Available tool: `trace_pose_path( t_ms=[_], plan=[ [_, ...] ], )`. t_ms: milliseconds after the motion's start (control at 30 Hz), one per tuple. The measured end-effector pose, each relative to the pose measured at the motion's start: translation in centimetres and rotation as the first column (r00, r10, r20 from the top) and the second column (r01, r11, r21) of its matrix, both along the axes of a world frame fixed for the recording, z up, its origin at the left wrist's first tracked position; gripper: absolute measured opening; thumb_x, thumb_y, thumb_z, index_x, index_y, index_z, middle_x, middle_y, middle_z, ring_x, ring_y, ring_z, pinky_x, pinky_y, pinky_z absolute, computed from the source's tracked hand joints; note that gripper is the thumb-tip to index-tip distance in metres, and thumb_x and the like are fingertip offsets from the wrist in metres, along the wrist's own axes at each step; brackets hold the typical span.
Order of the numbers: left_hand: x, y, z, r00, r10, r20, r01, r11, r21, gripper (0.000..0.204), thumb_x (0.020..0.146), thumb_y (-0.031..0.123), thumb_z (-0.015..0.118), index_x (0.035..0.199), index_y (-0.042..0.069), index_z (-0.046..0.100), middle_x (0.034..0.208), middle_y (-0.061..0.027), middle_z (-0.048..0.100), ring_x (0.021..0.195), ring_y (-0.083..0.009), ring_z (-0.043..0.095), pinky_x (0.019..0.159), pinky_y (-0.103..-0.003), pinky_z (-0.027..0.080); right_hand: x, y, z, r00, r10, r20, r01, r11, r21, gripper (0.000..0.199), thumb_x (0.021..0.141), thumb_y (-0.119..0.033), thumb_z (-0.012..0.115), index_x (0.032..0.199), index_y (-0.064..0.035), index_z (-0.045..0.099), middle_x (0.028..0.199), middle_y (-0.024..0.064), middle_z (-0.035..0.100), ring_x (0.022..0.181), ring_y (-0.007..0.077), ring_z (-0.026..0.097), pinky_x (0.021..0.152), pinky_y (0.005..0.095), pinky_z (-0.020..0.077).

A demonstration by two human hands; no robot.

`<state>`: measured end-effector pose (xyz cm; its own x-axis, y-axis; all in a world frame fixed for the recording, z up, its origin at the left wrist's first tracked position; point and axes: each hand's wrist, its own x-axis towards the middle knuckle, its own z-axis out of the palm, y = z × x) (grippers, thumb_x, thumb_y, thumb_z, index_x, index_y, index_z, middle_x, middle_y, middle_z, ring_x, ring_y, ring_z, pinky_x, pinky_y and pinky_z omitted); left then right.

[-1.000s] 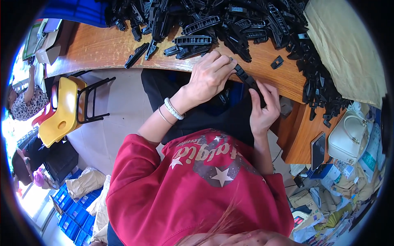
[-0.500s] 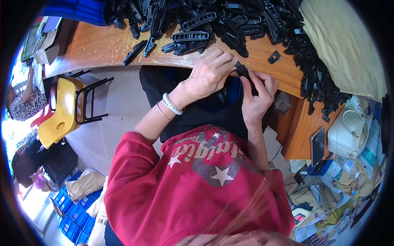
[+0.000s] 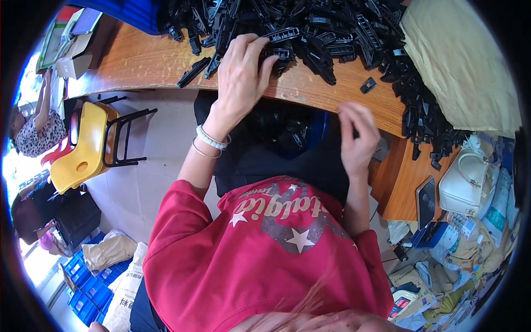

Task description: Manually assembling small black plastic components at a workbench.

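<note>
My left hand [image 3: 243, 74] reaches over the near edge of a heap of black plastic parts [image 3: 323, 39]. Its thumb and fingers are apart, on either side of a short slotted black part [image 3: 282, 53]; no firm hold shows. Off to the right, just past the table's front edge, my right hand [image 3: 359, 135] is curled with thumb and forefinger close together. Whatever may lie between those fingertips is hidden. Below the table edge, a blue container [image 3: 319, 130] at my lap holds more black parts [image 3: 298, 135].
One small black piece [image 3: 368, 84] lies alone on the wooden table [image 3: 144, 61]. Smaller black clips [image 3: 417, 119] spread along a beige cloth [image 3: 459, 66] at right. A phone [image 3: 426, 202] and white handbag [image 3: 467, 182] are farther right. A yellow chair [image 3: 83, 144] stands left.
Both hands were together on a small black part; they have separated. My left hand has moved left and away to the heap, opening, while my right moved slightly right and nearer. That part no longer shows.
</note>
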<state>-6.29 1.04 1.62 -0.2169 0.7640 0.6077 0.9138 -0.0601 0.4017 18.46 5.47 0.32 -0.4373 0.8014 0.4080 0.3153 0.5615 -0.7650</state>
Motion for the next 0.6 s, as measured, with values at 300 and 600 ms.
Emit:
trace_pose_path(
  t_ms=[300,600],
  plan=[
    [-2.1,3.4,0.8,0.988,-0.108,-0.11,0.107,0.994,-0.013,0.027,0.08,0.013,0.071,0.103,-0.001,0.064,0.095,-0.0118,0.058,0.089,-0.0291,0.057,0.077,-0.037,0.05,1.4,8.1,-0.1,0.818,-0.208,0.536,0.07,0.962,0.265,0.047,0.084,0.013,0.055,0.124,-0.0113,0.063,0.129,0.0167,0.053,0.114,0.0338,0.057,0.093,0.0395,0.0487],
    [5.4,1.3,-2.0,0.935,-0.346,-0.079,0.345,0.938,-0.031,0.026,0.072,0.003,0.074,0.092,0.001,0.059,0.087,-0.0112,0.055,0.078,-0.0285,0.057,0.067,-0.038,0.049,1.0,7.7,0.7,0.872,-0.051,0.486,-0.06,0.976,0.21,0.027,0.084,0.003,0.063,0.111,-0.0001,0.064,0.109,0.0151,0.058,0.095,0.0317,0.061,0.084,0.039,0.05]
  ],
)
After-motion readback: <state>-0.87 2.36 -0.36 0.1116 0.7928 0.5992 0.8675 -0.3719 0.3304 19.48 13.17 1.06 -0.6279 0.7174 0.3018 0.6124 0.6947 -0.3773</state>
